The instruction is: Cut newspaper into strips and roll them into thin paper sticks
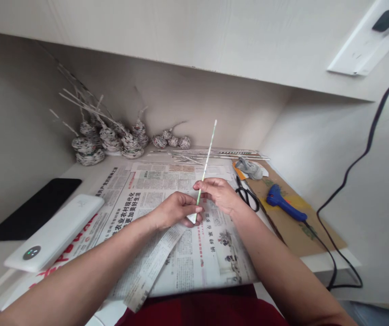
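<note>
A newspaper strip point(162, 260), partly wound into a thin tube, runs between my two hands. Its flat tail slants down to the lower left, past the front edge of the newspaper sheets. My left hand point(180, 209) is closed, pinching the strip where it meets the lower end of the tube. Just above, the fingers of my right hand point(216, 192) pinch the thin paper tube point(208, 156), which points up and slightly right. Newspaper sheets point(177, 271) lie flat beneath both hands.
Woven paper gourds point(111, 138) with long stems stand at the back left. Paper sticks point(211, 154) lie along the back. Scissors point(247, 194), a blue glue gun point(285, 203) on cardboard and a grey cloth point(250, 168) are at right. A white power bank point(58, 231) and black tablet-like slab point(34, 206) lie left.
</note>
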`<state>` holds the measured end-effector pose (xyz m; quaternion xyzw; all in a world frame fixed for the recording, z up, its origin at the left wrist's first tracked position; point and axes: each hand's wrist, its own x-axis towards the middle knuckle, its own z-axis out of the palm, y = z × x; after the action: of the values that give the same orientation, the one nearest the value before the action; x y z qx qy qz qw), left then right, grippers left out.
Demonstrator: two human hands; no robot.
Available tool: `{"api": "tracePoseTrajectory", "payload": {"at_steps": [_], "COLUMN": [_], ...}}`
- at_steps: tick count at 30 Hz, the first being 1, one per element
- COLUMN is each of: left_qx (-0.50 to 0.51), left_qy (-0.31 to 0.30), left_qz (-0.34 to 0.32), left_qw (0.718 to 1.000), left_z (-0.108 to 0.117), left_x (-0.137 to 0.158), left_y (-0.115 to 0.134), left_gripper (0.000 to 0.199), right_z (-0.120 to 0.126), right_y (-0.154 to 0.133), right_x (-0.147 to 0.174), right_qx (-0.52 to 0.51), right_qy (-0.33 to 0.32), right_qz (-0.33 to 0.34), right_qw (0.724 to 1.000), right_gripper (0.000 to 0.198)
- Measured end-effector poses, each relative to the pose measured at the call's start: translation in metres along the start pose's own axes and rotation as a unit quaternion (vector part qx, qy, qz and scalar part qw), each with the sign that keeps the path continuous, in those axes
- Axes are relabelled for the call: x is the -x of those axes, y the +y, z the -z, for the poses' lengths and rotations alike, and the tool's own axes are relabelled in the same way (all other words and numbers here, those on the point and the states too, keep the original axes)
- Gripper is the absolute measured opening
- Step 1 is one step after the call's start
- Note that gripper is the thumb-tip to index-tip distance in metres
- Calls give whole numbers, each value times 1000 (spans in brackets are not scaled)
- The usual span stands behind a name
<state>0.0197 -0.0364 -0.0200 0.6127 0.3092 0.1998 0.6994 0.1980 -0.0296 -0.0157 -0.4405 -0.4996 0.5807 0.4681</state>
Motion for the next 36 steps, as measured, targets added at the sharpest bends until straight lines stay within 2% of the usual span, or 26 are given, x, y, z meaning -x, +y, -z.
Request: {"api": "tracePoseTrajectory", "payload": {"at_steps": [3,9,18,26,32,36], "left_qx": [5,31,33,-3,35,15], "left_qy": [-11,-31,-21,-24,-28,-22], "left_qz": [3,8,33,17,12,19], "left_qw": [1000,999,999,1000,999,999], "left_z": [0,0,-3,-3,-3,-3], "left_x": [1,2,2,3,3,2], "left_y": [1,2,3,4,4,4], "left_gripper": [33,35,37,31,29,29], "right_z": [1,6,5,5,6,4], "right_y": [-2,-4,0,-5,-8,-6], "right_x": [0,2,-1,2,4,2], "right_qx": [6,4,-4,8,48,13], "right_qy": [10,-46,-8,-14,-89,-42], "right_qz": [1,-4,-7,-11,11,6], "right_qw": [1000,999,1000,1000,995,999], "right_gripper": [22,25,23,22,24,21]}}
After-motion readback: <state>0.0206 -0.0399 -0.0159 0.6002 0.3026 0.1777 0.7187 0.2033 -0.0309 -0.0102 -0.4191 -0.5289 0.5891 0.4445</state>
